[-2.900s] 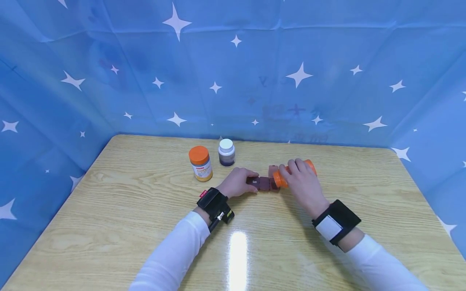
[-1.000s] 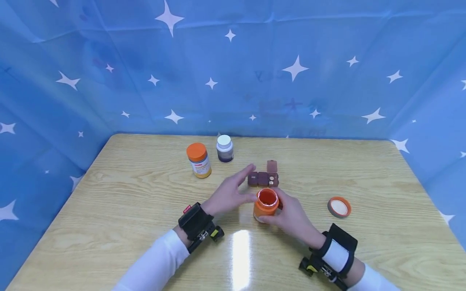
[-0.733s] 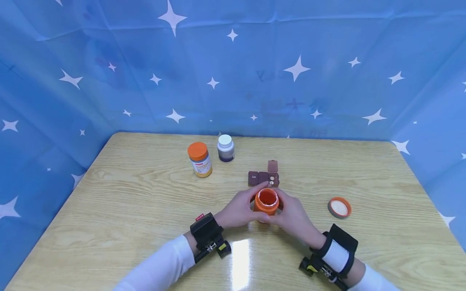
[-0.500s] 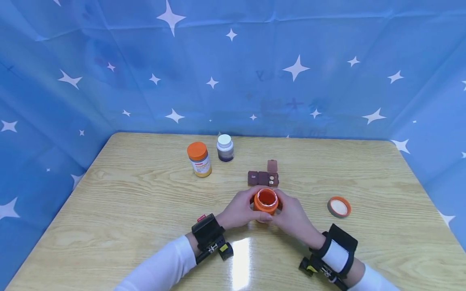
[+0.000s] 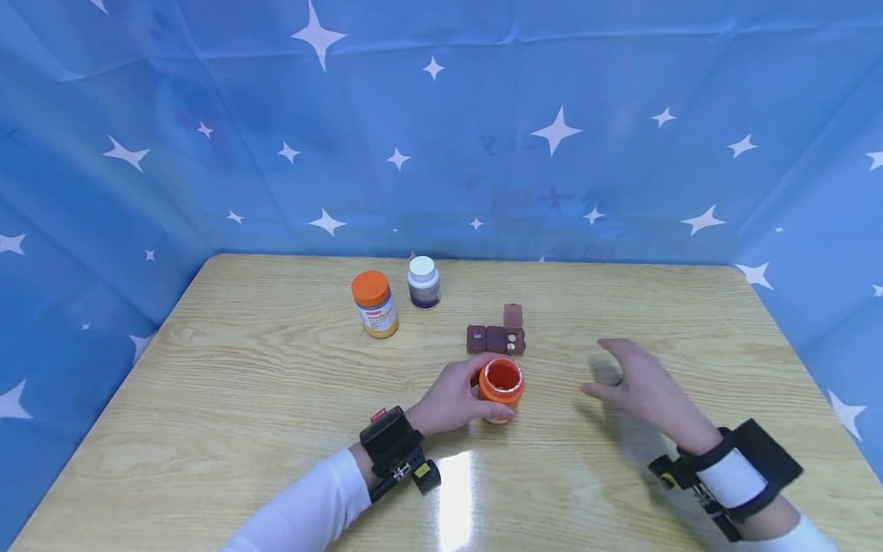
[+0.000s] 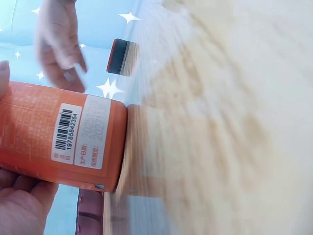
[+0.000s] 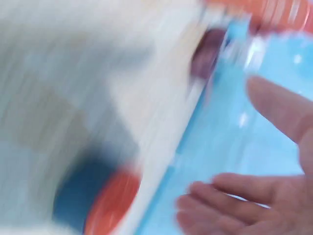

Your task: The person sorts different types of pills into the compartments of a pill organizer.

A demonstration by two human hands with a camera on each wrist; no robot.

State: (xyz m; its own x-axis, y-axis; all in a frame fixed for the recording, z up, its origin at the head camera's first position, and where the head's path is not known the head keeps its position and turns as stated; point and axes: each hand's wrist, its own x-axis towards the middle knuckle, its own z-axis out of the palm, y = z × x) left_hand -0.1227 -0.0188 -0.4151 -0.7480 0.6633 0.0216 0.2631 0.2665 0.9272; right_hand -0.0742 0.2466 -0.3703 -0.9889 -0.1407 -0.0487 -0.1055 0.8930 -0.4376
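An open orange pill bottle point(image 5: 501, 391) stands upright on the table; a printed label point(image 6: 78, 134) shows on its side in the left wrist view. My left hand point(image 5: 455, 399) grips it from the left, thumb in front and fingers behind. My right hand point(image 5: 648, 387) is over the table to the right, fingers spread, holding nothing. The bottle's lid is hidden beneath it in the head view. In the right wrist view the blurred orange-rimmed lid point(image 7: 112, 200) lies on the table near that hand. Just behind the bottle sits a brown pill organizer point(image 5: 495, 339), one compartment uncovered with tablets inside.
A capped orange-lidded bottle point(image 5: 375, 303) stands at the back left. Beside it is a smaller white-capped bottle point(image 5: 424, 282). A blue star-patterned curtain point(image 5: 441, 153) hangs along the far edge of the wooden table point(image 5: 262, 345).
The orange bottle, earlier tipped over the organizer, stands upright. My left hand left the organizer and took hold of the bottle. My right hand let go of it and moved right, over the lid.
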